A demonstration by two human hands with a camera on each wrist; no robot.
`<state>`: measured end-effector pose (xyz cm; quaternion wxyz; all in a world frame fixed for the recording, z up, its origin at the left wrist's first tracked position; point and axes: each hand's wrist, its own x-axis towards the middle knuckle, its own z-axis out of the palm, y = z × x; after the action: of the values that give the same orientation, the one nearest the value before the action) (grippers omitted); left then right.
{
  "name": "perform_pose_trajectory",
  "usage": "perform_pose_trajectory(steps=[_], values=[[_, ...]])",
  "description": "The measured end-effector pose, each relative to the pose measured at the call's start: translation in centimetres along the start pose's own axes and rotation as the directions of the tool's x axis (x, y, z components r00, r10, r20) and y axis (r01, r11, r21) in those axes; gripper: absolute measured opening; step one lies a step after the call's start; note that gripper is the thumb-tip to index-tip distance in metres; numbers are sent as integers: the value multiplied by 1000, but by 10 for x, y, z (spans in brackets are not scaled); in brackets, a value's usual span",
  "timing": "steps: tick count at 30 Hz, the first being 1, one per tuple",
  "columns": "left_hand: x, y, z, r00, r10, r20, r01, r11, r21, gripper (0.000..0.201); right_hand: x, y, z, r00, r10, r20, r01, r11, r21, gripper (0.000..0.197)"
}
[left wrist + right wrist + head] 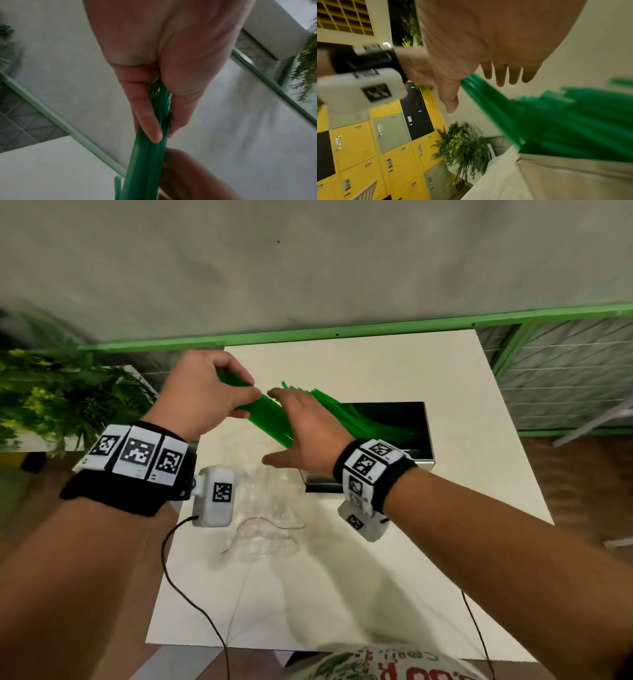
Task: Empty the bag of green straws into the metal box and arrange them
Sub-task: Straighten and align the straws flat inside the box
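Left grip: the left hand (pixel 209 392) is clenched round one end of a bundle of green straws (pixel 270 416), left of frame centre in the head view; the left wrist view shows the index finger (pixel 150 121) lying along the straws with the thumb on the other side.
Right grip: the right hand (pixel 308 429) is released, fingers straight and spread, palm down over the bundle just right of the left hand (whether it presses on the straws cannot be told); the right wrist view shows four straight fingertips (pixel 500 75) above the green.
Green straws: the held bundle slants from the left hand down toward the lower right; more loose straws (pixel 370 419) fan out to the right and reach into the metal box (pixel 424 453).
Metal box: shiny, open on top, right of frame centre on the white surface (pixel 342 594), its inside reflecting green.
Bag: a clear plastic bag (pixel 267 508) lies crumpled on the surface below the hands, centre of the frame, with a thin red string (pixel 274 523) across it.
Surroundings: a leafy plant (pixel 51 392) at the left edge, a green rail (pixel 376 328) behind the surface, yellow lockers (pixel 359 148) in the lower left of the right wrist view.
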<state>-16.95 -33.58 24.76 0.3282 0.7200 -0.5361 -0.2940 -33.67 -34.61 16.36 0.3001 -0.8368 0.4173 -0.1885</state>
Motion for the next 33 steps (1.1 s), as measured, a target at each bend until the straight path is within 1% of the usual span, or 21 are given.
perform_pose_trajectory(steps=[1,2,4,5,6,7,9,12,13,14,16,18,20,21,23,25,26,27,30,31,33], values=[[-4,2,-4,1000,23,-17,-22,999,28,16,10,-8,10,1000,15,-10,-15,999,48,93],[-9,4,-8,998,46,-37,-44,997,56,16,18,-15,17,998,45,-45,-39,992,117,79],[-19,7,-18,991,102,-83,-91,989,118,14,31,-25,28,979,144,-141,-99,953,285,41],[-23,8,-23,985,140,-105,-122,979,161,13,37,-31,32,967,185,-177,-116,932,342,28],[-27,8,-28,976,177,-125,-150,968,201,13,41,-35,34,957,201,-207,-112,920,375,21],[-29,8,-32,968,207,-141,-174,961,217,14,44,-40,35,952,203,-228,-102,916,387,20],[-33,10,-40,959,245,-145,-220,961,168,22,47,-48,30,950,188,-248,-81,918,387,21],[-37,14,-47,946,294,-137,-288,956,64,49,49,-53,14,952,158,-261,-46,921,388,13],[-38,15,-48,936,324,-138,-329,944,-10,55,50,-54,7,951,151,-271,-32,917,398,8],[-39,17,-48,922,358,-145,-373,922,-100,58,51,-56,-1,947,152,-282,-24,911,412,10],[-38,18,-50,890,421,-176,-455,848,-271,60,52,-59,-16,935,172,-311,-12,889,457,26],[-33,18,-49,876,442,-192,-481,781,-398,58,53,-60,-33,914,205,-351,20,840,542,32],[-25,15,-42,885,424,-193,-464,760,-455,46,53,-59,-50,882,273,-383,48,759,650,28],[-22,12,-36,901,392,-187,-432,764,-479,38,53,-56,-59,863,312,-397,64,712,699,25],[-17,5,-18,943,300,-144,-329,775,-539,25,52,-48,-77,826,377,-419,108,625,774,21],[-13,-8,3,975,212,-69,-214,808,-548,17,50,-37,-88,797,428,-426,127,571,811,20],[-13,-16,15,984,178,-17,-161,845,-509,19,48,-33,-91,786,446,-429,126,563,817,20],[-12,-25,28,988,150,37,-119,892,-435,29,46,-29,-91,777,459,-431,122,563,818,21],[-18,-41,63,977,125,173,-85,971,-222,61,41,-24,-87,767,475,-432,118,557,822,21],[-19,-41,75,974,113,195,-77,980,-186,63,41,-24,-87,767,473,-434,126,552,824,21],[-19,-38,96,973,72,221,-49,993,-110,52,41,-27,-89,770,456,-447,154,546,824,20]])
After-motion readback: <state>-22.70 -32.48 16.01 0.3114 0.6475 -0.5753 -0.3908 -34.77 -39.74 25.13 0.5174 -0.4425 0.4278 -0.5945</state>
